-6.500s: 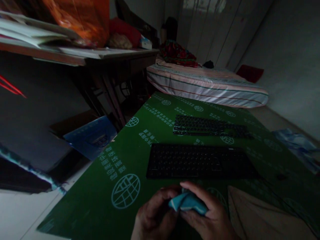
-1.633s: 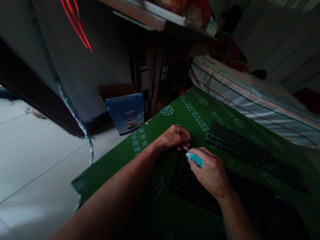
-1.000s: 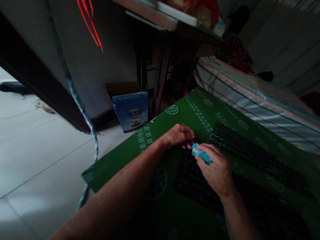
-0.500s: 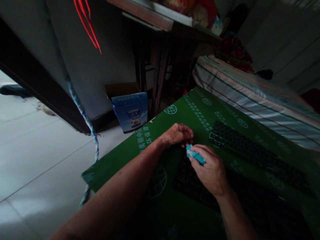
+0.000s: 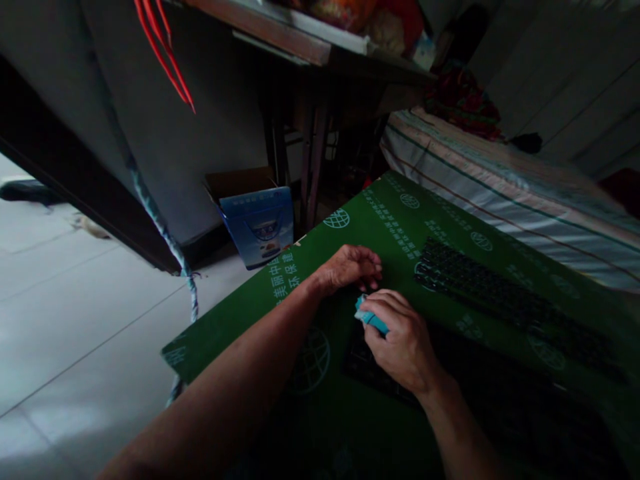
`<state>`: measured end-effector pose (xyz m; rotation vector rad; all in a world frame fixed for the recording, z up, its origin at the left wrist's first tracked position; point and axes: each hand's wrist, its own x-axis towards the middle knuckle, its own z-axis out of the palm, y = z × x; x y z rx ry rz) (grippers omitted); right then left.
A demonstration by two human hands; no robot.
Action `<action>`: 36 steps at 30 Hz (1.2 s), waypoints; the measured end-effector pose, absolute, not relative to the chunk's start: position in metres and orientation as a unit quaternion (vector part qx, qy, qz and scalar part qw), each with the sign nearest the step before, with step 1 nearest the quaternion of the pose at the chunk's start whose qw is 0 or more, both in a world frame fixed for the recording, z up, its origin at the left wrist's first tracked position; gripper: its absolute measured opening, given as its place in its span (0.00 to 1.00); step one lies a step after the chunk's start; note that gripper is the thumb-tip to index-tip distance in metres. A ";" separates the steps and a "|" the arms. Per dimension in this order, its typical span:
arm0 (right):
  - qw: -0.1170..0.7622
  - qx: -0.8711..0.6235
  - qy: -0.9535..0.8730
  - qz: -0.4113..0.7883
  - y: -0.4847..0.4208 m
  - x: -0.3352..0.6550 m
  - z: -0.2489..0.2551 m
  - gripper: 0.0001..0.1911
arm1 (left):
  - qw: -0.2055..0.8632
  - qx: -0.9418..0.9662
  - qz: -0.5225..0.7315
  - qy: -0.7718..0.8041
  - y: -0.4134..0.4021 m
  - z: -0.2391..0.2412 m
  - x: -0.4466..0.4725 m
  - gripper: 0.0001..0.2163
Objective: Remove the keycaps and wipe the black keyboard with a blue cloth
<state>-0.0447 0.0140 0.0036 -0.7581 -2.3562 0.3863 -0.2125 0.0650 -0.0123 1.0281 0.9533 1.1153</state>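
Observation:
A small teal object with a whitish part [image 5: 373, 316] is gripped in my right hand [image 5: 403, 333]; its kind is hard to make out. That hand is over the top left corner of a dark keyboard-like panel [image 5: 367, 363]. Just beyond, my left hand [image 5: 353, 268] has its fingers curled; whether something small is between them does not show. Farther right lies a black keyboard part with rows of keys [image 5: 500, 293]. Both black pieces rest on a green printed board [image 5: 240, 320].
Past the board's far edge stands an open blue carton [image 5: 263, 227], beside the legs of a wooden table [image 5: 315, 153]. A bed [image 5: 480, 180] borders the right side. A twisted cloth rope [image 5: 170, 240] and red cords [image 5: 167, 57] hang on the left.
My right hand has moved left with the teal object, over the panel's corner. My left hand stays nearly in place with its fingers curled. The view has shifted slightly.

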 end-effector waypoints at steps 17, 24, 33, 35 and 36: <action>0.318 -0.288 -0.889 0.162 0.017 -0.043 0.004 0.16 | 0.626 0.455 0.480 0.413 0.065 -0.014 -0.215 0.08; 0.311 -0.289 -0.894 0.143 0.016 -0.045 0.000 0.16 | 0.622 0.456 0.488 0.409 0.064 -0.014 -0.214 0.07; 0.362 -0.343 -0.845 0.193 0.018 -0.041 0.008 0.10 | 0.622 0.461 0.483 0.408 0.063 -0.011 -0.214 0.07; 0.354 -0.333 -0.854 0.184 0.017 -0.043 0.005 0.12 | 0.622 0.460 0.486 0.408 0.062 -0.010 -0.214 0.07; 0.347 -0.326 -0.861 0.179 0.016 -0.044 0.003 0.13 | 0.620 0.458 0.487 0.410 0.062 -0.011 -0.214 0.07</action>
